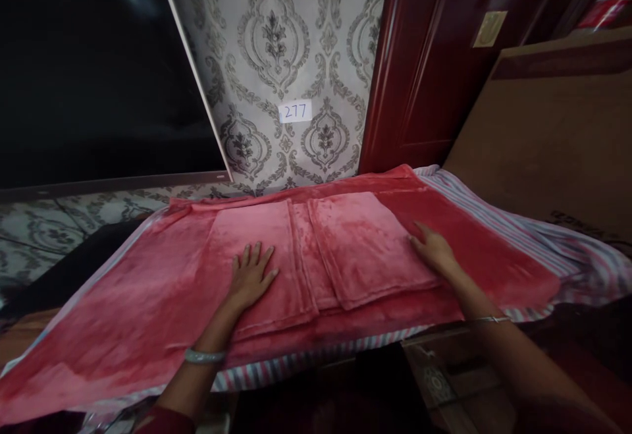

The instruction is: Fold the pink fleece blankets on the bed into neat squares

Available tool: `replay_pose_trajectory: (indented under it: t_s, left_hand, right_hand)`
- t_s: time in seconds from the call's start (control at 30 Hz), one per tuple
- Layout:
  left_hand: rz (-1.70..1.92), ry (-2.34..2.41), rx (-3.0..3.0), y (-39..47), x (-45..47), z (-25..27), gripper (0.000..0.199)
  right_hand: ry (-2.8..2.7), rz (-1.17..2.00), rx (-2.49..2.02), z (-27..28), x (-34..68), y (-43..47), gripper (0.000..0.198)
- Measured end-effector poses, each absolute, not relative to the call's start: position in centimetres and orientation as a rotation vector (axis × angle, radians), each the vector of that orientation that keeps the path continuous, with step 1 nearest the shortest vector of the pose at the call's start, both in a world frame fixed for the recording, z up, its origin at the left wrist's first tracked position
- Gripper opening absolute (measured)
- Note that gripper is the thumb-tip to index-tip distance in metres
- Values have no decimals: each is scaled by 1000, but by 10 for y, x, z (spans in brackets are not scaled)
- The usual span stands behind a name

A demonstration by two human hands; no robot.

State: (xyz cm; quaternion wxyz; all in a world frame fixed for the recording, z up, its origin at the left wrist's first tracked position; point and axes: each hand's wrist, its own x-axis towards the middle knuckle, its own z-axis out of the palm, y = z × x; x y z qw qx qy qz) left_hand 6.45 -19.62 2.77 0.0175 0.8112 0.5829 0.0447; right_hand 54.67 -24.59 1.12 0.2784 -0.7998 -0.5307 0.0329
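A pink-red plush cloth (148, 289) lies spread over a striped sheet (508, 233). Two of its sides are folded inward, making a left folded panel (261, 223) and a right folded panel (365, 236) with a narrow gap between them. My left hand (249, 279) rests flat on the left panel, fingers spread. At the outer edge of the right panel is my right hand (434, 249), its thumb and fingers apart, touching the plush. Neither hand grips anything that I can see. Part of the right hand's fingers is hard to make out.
A large dark television screen (99, 78) stands at the back left. Behind the cloth is a patterned wall with a paper label (295, 111) reading 277. A dark red wooden door (424, 58) and a big cardboard box (553, 131) stand at the right.
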Motion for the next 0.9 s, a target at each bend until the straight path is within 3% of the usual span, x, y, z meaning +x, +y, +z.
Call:
replay_pose_trajectory:
  t_s: [0.13,0.27,0.47,0.7,0.9]
  left_hand:
    - [180,1638,2527,-205,81,38,68]
    - [212,1281,2599,-222,119,48,70]
    - [143,918,2674,-243,164,44,72]
    - [147,821,2623,-248,165,27,72]
    - [392,790,2532,-245,162,25,54]
  right_hand:
    - [-1324,271,-2227,1,572,-256,65]
    - [-1275,513,-2000,0,572,-256,54]
    - [-1139,876,-1771,10,564,-263,57]
    - [-1124,795,-1661,22,555,-294,43]
    - [-1044,842,-1399,32,534,-292,28]
